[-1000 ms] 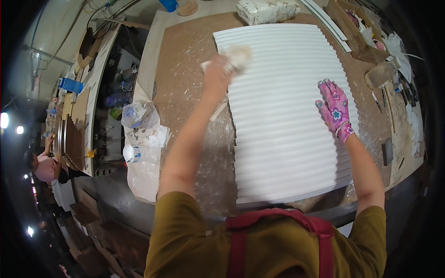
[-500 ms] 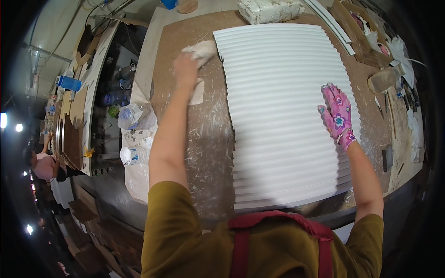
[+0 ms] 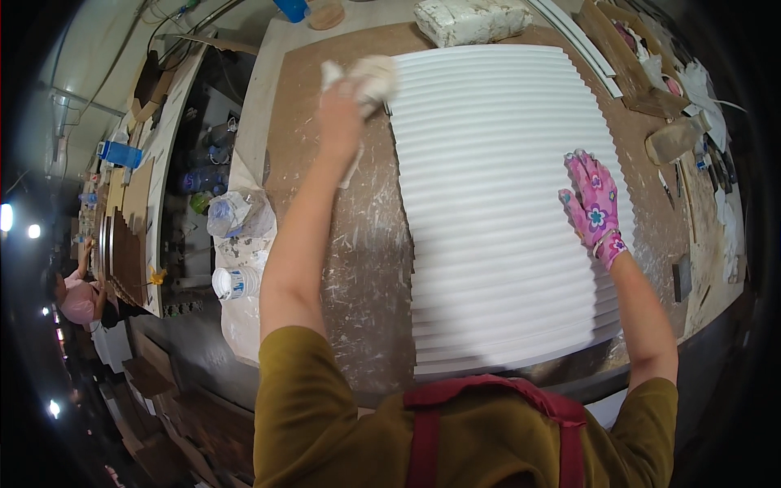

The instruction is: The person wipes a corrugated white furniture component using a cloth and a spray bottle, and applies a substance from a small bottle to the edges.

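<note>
A large white ribbed panel [image 3: 496, 163] lies flat on the brown board. At its far left corner my bare left hand [image 3: 340, 110] is closed around an off-white cloth [image 3: 376, 79], slightly blurred, whose edge meets the panel's edge. Part of another pale piece of cloth [image 3: 351, 172] shows beside my left wrist; my arm hides the rest. My right hand [image 3: 595, 199], in a pink flowered glove, rests on the panel's right side with its fingers stretched out, holding nothing.
The scuffed brown board [image 3: 358, 285] extends past the panel. Beyond it sits a white wrapped block [image 3: 472, 20]. A wooden box [image 3: 639, 61] and a clear bottle [image 3: 678, 138] stand at right; a white tub [image 3: 236, 282] is at left. A person [image 3: 81, 297] works far left.
My left hand has moved to the right with the cloth, bringing it up to the panel's far left corner. My right hand stays in place on the panel.
</note>
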Demonstrator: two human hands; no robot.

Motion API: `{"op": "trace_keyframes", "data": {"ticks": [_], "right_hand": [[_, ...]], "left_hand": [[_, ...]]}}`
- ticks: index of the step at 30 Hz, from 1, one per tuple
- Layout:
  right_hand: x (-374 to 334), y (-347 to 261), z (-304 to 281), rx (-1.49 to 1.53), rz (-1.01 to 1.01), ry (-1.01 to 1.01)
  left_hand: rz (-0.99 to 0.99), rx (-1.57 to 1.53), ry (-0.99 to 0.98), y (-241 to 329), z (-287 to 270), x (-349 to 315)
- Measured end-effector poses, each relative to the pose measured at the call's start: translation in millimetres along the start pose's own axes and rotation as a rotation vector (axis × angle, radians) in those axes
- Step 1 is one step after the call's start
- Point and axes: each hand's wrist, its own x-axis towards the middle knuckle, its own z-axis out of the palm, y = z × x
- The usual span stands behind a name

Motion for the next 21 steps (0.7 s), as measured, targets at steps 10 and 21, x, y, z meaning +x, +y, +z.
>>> {"op": "trace_keyframes", "data": {"ticks": [10, 21], "right_hand": [[0.4, -1.3, -0.2, 0.005, 0.039, -0.038], [-0.5, 0.7, -1.9, 0.032, 0.052, -0.023]], "left_hand": [[-0.027, -0.064, 0.228, -18.1, -11.3, 48.7], [-0.133, 0.002, -0.048, -14.6, -4.5, 30.5]]}}
